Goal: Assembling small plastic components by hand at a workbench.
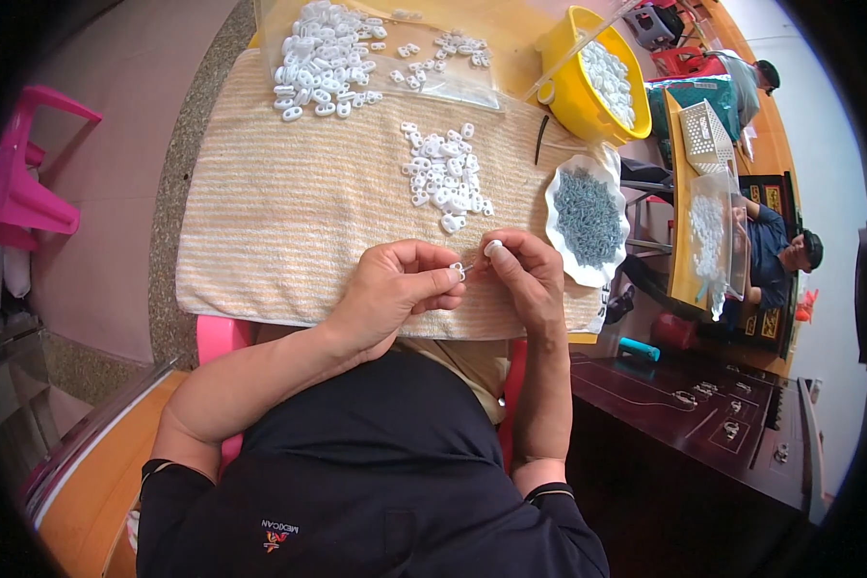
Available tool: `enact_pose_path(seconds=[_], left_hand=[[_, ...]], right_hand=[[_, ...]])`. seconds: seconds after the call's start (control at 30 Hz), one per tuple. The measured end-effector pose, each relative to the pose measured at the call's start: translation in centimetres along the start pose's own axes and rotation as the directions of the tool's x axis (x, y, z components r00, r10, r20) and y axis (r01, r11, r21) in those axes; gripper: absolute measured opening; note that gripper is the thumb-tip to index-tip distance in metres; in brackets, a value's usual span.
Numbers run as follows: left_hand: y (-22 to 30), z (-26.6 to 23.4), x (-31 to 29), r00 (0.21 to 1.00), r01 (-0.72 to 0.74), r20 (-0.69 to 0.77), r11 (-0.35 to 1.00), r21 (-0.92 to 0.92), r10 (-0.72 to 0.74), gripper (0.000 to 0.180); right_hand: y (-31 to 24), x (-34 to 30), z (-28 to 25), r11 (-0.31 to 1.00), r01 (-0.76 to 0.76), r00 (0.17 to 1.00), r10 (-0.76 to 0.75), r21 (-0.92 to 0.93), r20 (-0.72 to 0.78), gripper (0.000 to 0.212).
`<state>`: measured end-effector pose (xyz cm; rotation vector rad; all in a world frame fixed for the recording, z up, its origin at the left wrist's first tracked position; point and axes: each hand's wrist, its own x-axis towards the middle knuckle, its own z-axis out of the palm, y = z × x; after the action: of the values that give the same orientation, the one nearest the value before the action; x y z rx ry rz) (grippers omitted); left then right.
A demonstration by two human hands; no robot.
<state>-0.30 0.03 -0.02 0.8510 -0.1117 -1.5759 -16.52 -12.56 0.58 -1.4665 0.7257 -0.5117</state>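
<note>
Over the near edge of the towel, my left hand (390, 287) pinches a small white plastic piece with two holes (458, 271) between thumb and fingers. Close beside it, my right hand (528, 284) is closed on a small white round-ended plastic piece (493, 248). Something thin shows in the narrow gap between the hands, too small to name. Just beyond them lies a loose heap of white two-hole pieces (443, 173). To the right of my right hand stands a white scalloped dish (556, 217) full of small grey screw-like parts (589, 220).
The striped towel (260, 212) covers the table. A clear tray (462, 93) with more white pieces stands at the far side, beside a yellow tub (561, 101). A thin black strip (540, 140) lies near it. Other people sit at a table on the right; a pink stool (39, 193) stands left.
</note>
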Motion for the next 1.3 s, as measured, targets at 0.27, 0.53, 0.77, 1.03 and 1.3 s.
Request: enact_pose_path(seconds=[0.27, 0.53, 0.77, 1.03, 1.3], left_hand=[[0.1, 0.0, 0.1, 1.000, -0.002, 0.011, 1.000, -0.014, 0.002, 0.014], [0.1, 0.0, 0.1, 1.000, -0.009, 0.013, 1.000, -0.013, 0.009, 0.013], [0.0, -0.1, 0.1, 1.000, -0.013, 0.008, 1.000, -0.013, 0.013, 0.014], [0.0, -0.1, 0.1, 1.000, -0.003, 0.017, 1.000, -0.015, 0.003, 0.016], [0.1, -0.1, 0.0, 1.000, 0.004, 0.014, 1.000, 0.003, -0.004, 0.017]], right_hand=[[0.2, -0.3, -0.1, 0.997, -0.063, 0.998, 0.063, 0.051, 0.004, 0.021], [0.0, -0.4, -0.1, 0.994, -0.097, 0.993, 0.093, 0.059, 0.067, 0.030], [-0.3, -0.5, 0.0, 0.991, -0.097, 0.991, 0.087, 0.090, 0.101, 0.031], [0.1, -0.8, -0.2, 0.995, -0.088, 0.991, 0.081, 0.056, 0.108, 0.030], [0.1, -1.2, -0.1, 0.994, -0.068, 0.992, 0.058, 0.088, 0.108, 0.032]])
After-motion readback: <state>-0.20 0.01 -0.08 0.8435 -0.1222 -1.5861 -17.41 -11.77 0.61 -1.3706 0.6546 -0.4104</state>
